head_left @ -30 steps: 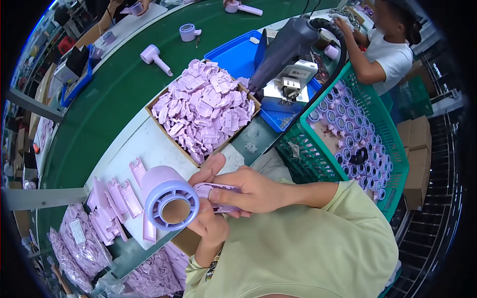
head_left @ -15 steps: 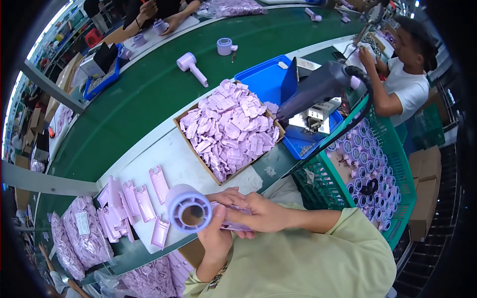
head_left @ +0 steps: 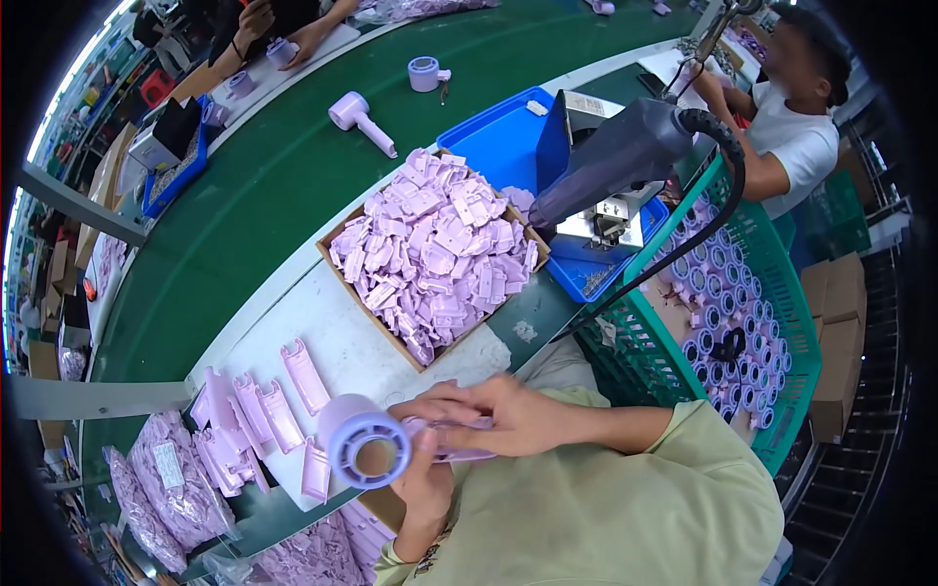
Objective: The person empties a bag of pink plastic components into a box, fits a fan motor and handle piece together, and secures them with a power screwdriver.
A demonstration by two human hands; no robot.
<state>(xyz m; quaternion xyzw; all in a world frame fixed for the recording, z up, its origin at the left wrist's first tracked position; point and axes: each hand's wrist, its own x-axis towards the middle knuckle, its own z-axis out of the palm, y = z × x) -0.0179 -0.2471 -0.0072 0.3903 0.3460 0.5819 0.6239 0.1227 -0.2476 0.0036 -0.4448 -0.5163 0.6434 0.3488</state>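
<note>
Just in front of my body I hold a lilac hair dryer housing (head_left: 356, 415), its round, vented end turned up and to the left. My left hand (head_left: 426, 485) is closed round the handle near the round head, its thumb up against the rim. Across the handle lies my right hand (head_left: 523, 415), fingers closed on it and slightly blurred. Most of the handle is hidden under both hands. Left of the housing, several loose lilac handle shells (head_left: 278, 420) lie on the white work surface (head_left: 337, 332). Beyond my hands, a cardboard box (head_left: 422, 367) is heaped with small lilac plastic pieces (head_left: 440, 249).
A dark power screwdriver (head_left: 616, 156) with a cable hangs over a blue tray (head_left: 498, 137). At right, a green crate (head_left: 796, 391) holds many round lilac housings. Two dryer parts (head_left: 362, 122) lie on the green belt (head_left: 264, 186). Co-workers (head_left: 796, 146) work across and right.
The view has shifted slightly, so the bench appears moved left. My right hand has moved slightly on the handle, and the housing stays in both hands.
</note>
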